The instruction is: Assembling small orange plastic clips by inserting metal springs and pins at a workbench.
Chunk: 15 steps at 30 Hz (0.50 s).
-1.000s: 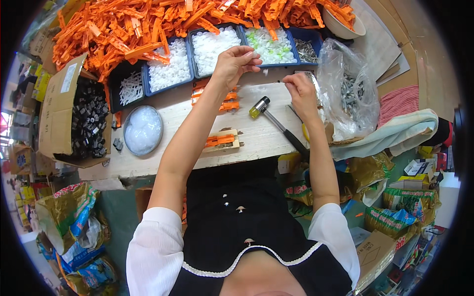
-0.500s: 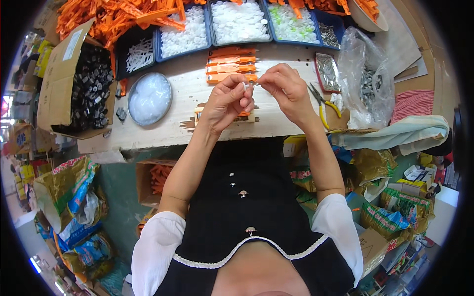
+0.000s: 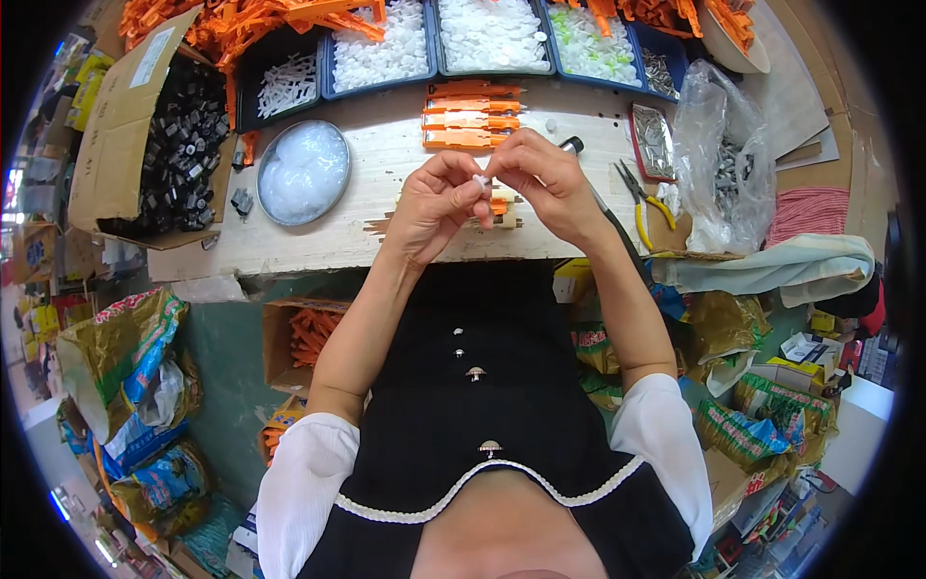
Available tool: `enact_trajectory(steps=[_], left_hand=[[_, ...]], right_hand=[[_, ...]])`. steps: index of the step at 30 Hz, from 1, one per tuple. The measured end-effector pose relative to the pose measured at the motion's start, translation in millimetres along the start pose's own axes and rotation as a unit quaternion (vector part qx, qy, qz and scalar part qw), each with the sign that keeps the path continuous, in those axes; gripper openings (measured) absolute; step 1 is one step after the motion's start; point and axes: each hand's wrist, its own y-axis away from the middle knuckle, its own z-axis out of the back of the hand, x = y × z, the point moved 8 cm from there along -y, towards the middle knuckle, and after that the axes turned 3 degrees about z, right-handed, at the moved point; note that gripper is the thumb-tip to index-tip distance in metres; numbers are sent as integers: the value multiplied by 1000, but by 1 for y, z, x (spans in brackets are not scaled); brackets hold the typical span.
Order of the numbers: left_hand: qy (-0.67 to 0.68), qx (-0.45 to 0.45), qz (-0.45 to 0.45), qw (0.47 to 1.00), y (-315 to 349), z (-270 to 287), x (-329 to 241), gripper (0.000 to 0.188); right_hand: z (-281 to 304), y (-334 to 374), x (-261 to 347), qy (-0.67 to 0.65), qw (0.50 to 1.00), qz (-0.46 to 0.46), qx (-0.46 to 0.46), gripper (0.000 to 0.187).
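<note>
Above the bench, my two hands meet in front of a row of orange plastic parts. Between thumb and fingers, my left hand (image 3: 439, 206) grips a small white plastic piece (image 3: 480, 180). My right hand (image 3: 543, 181) is closed in a pinch right against that piece; whatever its fingertips hold is too small to make out. Several orange plastic parts (image 3: 471, 121) lie side by side just beyond my hands. Beneath my hands is a wooden fixture (image 3: 505, 221) with orange in it, partly hidden. A black rod-like tool (image 3: 573, 145) shows behind my right hand, mostly covered by it.
Blue trays of white pieces (image 3: 381, 53) line the back, below heaped orange parts (image 3: 260, 29). At left stand a carton of black parts (image 3: 178, 154) and a round dish (image 3: 303, 174). At right lie yellow-handled pliers (image 3: 641, 207), a metal-filled packet (image 3: 653, 142) and a clear bag (image 3: 723, 159).
My fingertips have come closer together, the right ones now against the white piece. The bench has shifted slightly rightward in view. The black tool behind my right hand now shows.
</note>
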Motion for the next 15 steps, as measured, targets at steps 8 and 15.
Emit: enact_trajectory(steps=[8, 15], left_hand=[[-386, -54, -185, 902, 33, -12, -37, 20], [-583, -14, -271, 766, 48, -24, -43, 19]], right_hand=[[-19, 1, 0, -138, 989, -46, 29, 11], [-30, 6, 0, -97, 995, -16, 29, 13]])
